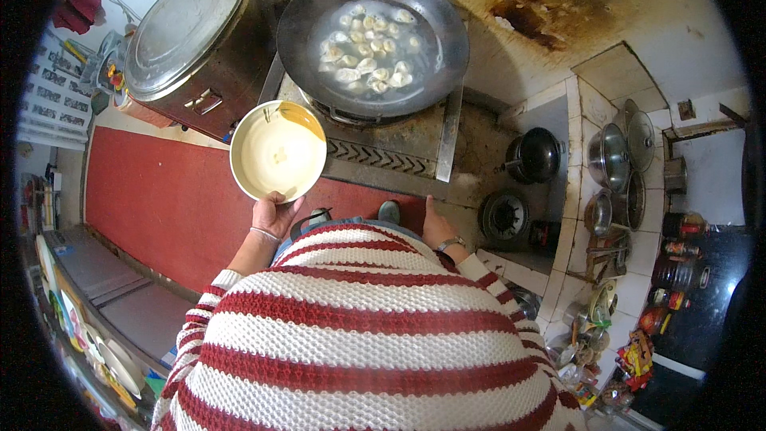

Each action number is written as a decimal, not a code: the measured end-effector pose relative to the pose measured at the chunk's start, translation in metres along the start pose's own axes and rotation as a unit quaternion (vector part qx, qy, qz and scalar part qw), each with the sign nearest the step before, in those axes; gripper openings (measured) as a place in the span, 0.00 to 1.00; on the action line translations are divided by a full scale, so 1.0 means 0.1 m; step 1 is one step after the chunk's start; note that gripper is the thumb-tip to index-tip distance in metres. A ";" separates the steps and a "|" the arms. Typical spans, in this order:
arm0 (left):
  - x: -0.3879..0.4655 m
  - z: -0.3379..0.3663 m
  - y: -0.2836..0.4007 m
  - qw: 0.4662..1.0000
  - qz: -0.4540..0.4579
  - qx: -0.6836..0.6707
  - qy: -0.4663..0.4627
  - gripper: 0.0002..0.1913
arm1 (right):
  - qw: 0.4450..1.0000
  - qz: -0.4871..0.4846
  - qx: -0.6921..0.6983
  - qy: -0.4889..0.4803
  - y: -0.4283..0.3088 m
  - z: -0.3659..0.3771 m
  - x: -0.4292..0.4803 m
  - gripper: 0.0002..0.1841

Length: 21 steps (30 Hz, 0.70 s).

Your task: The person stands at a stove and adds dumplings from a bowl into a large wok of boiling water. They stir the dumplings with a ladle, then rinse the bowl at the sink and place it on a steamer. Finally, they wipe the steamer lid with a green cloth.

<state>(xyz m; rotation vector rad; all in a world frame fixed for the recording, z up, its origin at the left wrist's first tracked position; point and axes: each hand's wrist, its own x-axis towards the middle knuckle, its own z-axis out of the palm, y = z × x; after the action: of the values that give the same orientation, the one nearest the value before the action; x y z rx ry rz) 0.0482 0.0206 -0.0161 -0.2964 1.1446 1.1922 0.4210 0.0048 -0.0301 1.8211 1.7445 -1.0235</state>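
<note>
My left hand (274, 214) grips the near rim of a cream bowl (275, 152) with a yellow patch inside its far edge. The bowl holds no food that I can make out. My right hand (438, 224) hangs by my hip, thumb apart, holding nothing visible; its other fingers are partly hidden. Beyond the bowl, a large dark wok (446, 24) stands on the stove (413, 137). Several pale dumplings (366, 49) lie in cloudy, whitish liquid in the wok.
Left of the wok stands a big lidded metal drum (185, 30). A red mat (149, 197) covers floor at left. At right are a dark pan (538, 152) in a recess, and metal pots (608, 155) and bottles (676, 248) on tiled and dark counters.
</note>
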 end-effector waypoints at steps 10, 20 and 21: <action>-0.07 0.07 0.03 1.000 0.015 0.012 -0.003 0.24 | 1.000 -0.024 -0.008 -0.004 0.03 0.12 0.15 0.45; 0.01 -0.02 0.00 0.999 0.023 -0.023 -0.035 0.26 | 0.996 -0.057 0.060 -0.037 0.04 0.02 0.21 0.39; -0.01 0.02 0.02 0.999 0.018 -0.018 -0.039 0.26 | 0.995 -0.090 0.041 -0.003 0.24 0.32 0.46 0.39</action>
<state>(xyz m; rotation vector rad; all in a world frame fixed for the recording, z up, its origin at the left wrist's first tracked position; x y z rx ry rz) 0.0478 0.0216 -0.0139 -0.2548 1.0659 1.2458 0.4353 0.0092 -0.0893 1.7310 1.9172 -1.1853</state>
